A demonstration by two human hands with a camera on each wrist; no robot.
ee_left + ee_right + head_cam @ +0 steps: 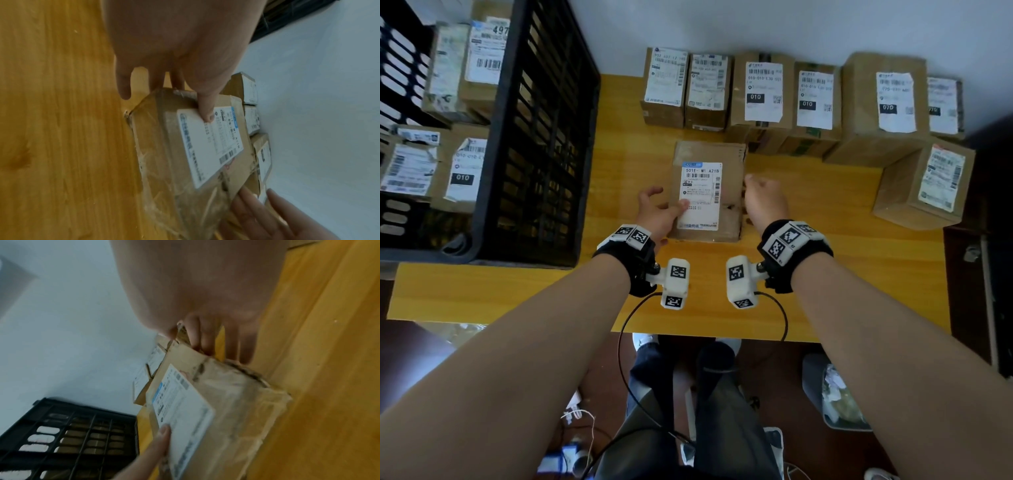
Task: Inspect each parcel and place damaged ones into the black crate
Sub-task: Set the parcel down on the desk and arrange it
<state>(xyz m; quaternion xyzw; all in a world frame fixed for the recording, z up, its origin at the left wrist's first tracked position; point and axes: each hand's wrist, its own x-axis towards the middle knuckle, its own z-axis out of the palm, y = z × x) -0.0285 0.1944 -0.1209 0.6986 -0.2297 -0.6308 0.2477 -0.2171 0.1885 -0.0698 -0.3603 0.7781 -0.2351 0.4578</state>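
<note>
A brown cardboard parcel (709, 154) with a white label lies mid-table, its tape crumpled and its right edge (246, 374) torn and ragged. My left hand (659, 210) grips its left side, with the thumb (205, 105) pressing on the label and the fingers curled behind the edge. My right hand (763, 198) holds the right side, fingers (205, 340) reaching down along that edge. The black crate (544, 137) stands to the left on the table and holds several parcels (462, 171).
A row of labelled parcels (763, 92) lines the far edge of the yellow table (825, 274). Another parcel (928, 181) sits at the right. Bare tabletop lies in front of the parcel. A waste bin (835, 394) stands on the floor below.
</note>
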